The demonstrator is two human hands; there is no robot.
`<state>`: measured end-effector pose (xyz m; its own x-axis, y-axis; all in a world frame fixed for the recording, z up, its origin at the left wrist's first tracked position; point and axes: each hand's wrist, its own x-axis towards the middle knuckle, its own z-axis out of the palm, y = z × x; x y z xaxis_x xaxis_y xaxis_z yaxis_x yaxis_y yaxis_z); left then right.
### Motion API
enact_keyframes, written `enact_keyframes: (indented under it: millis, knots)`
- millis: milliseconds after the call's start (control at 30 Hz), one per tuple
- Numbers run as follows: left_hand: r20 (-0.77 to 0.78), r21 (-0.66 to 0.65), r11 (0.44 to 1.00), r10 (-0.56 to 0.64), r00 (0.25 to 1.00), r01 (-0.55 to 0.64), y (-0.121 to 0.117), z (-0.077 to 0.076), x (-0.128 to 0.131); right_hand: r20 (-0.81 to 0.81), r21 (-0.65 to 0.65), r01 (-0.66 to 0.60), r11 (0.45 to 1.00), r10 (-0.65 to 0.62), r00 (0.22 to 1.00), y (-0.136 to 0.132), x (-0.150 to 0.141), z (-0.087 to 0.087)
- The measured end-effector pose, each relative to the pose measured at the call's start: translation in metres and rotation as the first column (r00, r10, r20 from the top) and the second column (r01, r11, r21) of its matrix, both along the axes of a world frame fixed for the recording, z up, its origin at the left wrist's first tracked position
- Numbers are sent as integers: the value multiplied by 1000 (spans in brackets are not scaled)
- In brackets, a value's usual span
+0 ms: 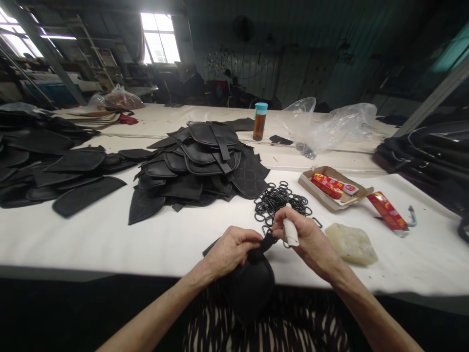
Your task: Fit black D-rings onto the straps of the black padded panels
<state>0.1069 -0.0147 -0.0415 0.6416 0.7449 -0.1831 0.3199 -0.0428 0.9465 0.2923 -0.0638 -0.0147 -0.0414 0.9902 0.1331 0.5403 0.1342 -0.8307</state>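
Observation:
My left hand (227,250) is closed on a black leather piece (252,286), which hangs over the front edge of the table. From this piece a narrow black strap (268,241) reaches up between both hands. My right hand (311,239) has its fingertips at the strap's end and also holds a short white cylindrical tool (290,231), whose kind I cannot make out. Just beyond my fingers lies a heap of black metal D-rings (275,199). Whether a ring is on the strap is hard to see.
Stacked black leather pieces (205,161) fill the table's middle, with more pieces (69,161) at left. A cardboard box (331,195), a red packet (388,212) and a yellowish block (351,243) lie right. Farther back are a bottle (259,124) and clear plastic bags (340,127).

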Motion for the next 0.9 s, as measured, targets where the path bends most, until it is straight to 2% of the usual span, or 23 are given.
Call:
enact_keyframes:
  millis: [133, 267, 500, 633, 733, 833, 900]
  knots:
    - [6, 7, 997, -74, 997, 74, 3, 3, -3, 25, -14, -72, 997, 73, 997, -4, 2, 11]
    - [42, 73, 986, -151, 988, 148, 4, 7, -5, 8, -64, -130, 990, 130, 991, -7, 2, 22]
    - [71, 95, 978, -193, 979, 186, -1, 12, -6, -75, -164, -230, 959, 220, 972, -9, -1, 29]
    - [24, 129, 984, -124, 992, 120, -7, 15, -8, -123, -169, -194, 966, 175, 977, -7, -2, 24]
    - [29, 43, 998, -40, 999, 39, -12, 15, -8, -214, -150, -134, 980, 100, 972, -5, -4, 12]
    - [69, -91, 992, 94, 993, -87, -16, 15, -6, -324, -85, 36, 996, -62, 944, -8, -10, -3]
    - [96, -144, 972, 198, 975, -184, -19, 16, -3, -403, -26, 158, 987, -155, 902, -14, -17, -12]
